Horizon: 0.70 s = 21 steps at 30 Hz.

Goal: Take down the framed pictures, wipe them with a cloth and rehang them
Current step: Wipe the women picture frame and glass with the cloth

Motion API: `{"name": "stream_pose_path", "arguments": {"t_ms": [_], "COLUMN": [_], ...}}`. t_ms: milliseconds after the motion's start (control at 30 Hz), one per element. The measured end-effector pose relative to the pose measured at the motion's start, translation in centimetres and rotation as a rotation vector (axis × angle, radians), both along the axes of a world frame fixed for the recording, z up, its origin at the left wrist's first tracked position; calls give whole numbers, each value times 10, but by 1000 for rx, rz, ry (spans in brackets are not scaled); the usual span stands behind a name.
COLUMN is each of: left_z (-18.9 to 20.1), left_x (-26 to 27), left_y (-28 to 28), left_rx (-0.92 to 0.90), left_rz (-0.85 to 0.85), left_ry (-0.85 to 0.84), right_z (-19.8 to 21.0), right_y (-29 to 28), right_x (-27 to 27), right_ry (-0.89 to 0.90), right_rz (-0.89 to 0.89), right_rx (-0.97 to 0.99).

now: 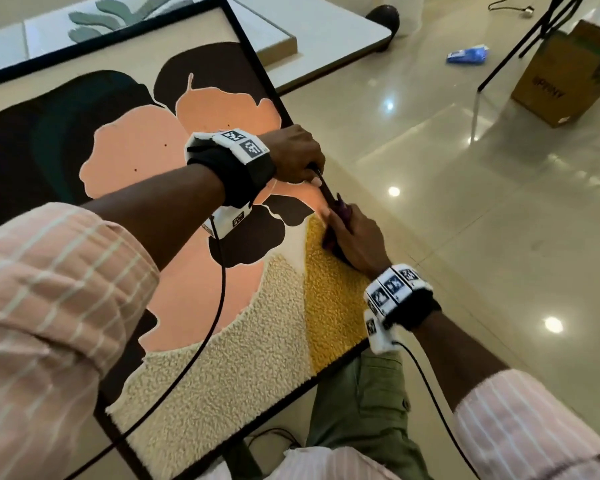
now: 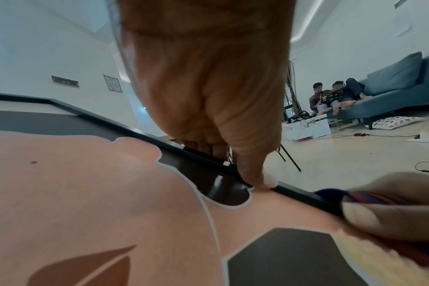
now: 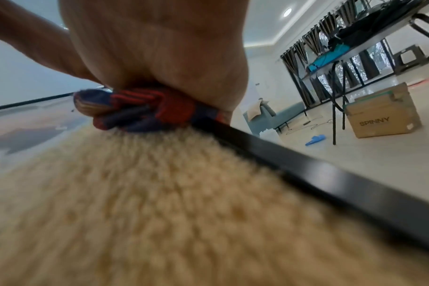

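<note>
A large black-framed picture (image 1: 136, 161) with a peach flower and tufted cream and yellow patches lies tilted across my lap. My left hand (image 1: 297, 155) grips its right frame edge, thumb on the front (image 2: 255, 174) and fingers behind. Just below it, my right hand (image 1: 352, 237) holds a bunched red and blue cloth (image 3: 140, 109) and presses it onto the yellow tufted patch beside the black frame rail (image 3: 331, 174). The cloth (image 2: 370, 197) also shows at the right of the left wrist view.
A second picture with a pale wooden frame (image 1: 274, 32) lies on a white low table (image 1: 343, 46) behind. A cardboard box (image 1: 565, 74), black stand legs (image 1: 520, 43) and a blue packet (image 1: 466, 55) are on the glossy floor at right. People sit on a blue sofa (image 2: 392, 92).
</note>
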<state>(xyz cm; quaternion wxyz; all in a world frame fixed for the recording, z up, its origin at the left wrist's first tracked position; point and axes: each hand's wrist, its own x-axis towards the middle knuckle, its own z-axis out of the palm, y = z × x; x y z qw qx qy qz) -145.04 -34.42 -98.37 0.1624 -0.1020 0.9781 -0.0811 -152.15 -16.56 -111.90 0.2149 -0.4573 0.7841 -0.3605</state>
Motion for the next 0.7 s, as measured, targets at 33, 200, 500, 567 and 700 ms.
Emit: {"name": "stream_pose_path", "arguments": {"t_ms": [33, 200, 500, 567, 700], "left_z": [-2, -5, -6, -9, -10], "left_x": [1, 0, 4, 3, 0], "left_y": [0, 4, 0, 2, 7], "left_rx": [8, -4, 19, 2, -10], "left_rz": [-5, -19, 0, -9, 2], "left_ry": [16, 47, 59, 69, 79], "right_z": [-7, 3, -34, -38, -13], "right_y": [10, -13, 36, 47, 14], "right_x": [0, -7, -2, -4, -9], "right_ry": [-3, -65, -17, -29, -82], "right_rz": [-10, -9, -39, -41, -29], "right_rx": [23, 4, 52, 64, 43]}}
